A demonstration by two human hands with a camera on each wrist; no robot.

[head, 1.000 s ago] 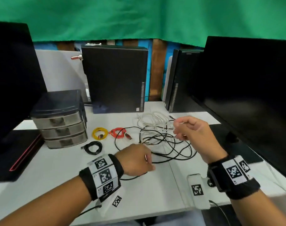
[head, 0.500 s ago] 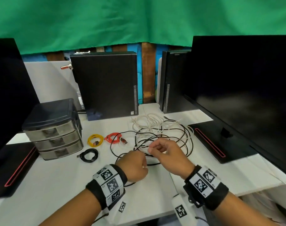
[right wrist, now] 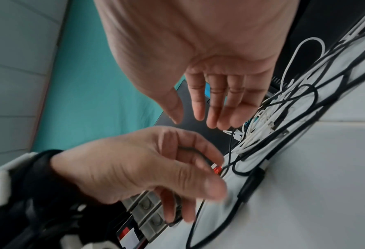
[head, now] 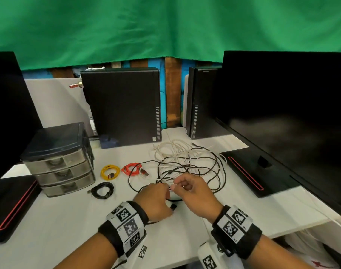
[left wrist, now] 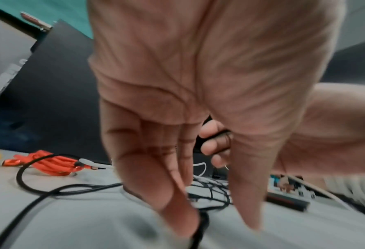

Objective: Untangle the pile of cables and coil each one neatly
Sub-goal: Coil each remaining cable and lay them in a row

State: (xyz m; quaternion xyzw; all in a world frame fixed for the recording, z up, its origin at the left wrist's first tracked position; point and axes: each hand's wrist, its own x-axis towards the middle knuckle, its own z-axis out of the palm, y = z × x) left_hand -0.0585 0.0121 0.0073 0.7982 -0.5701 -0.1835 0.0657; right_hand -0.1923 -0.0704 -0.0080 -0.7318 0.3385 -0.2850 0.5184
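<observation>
A long black cable (head: 221,171) lies tangled with a white cable (head: 173,150) in the middle of the white table (head: 59,220). My left hand (head: 166,192) hovers at the near edge of the tangle, fingers curled, pinching a thin strand of the black cable (right wrist: 190,148); a black plug (head: 173,206) lies just below it. My right hand (head: 177,188) hangs right beside the left; in the right wrist view my right hand (right wrist: 187,118) has its fingers straight and apart, holding nothing. Yellow (head: 109,172), red (head: 132,168) and small black (head: 102,190) coils lie to the left.
A plastic drawer unit (head: 61,167) stands at the left. Two black computer towers (head: 123,105) (head: 200,101) stand at the back. A large monitor (head: 292,113) fills the right, its base (head: 249,171) beside the tangle. Another dark screen (head: 6,113) stands far left.
My right hand came down from a raised spot on the right of the tangle and moved left, ending next to my left hand. The left hand stayed near the table's front.
</observation>
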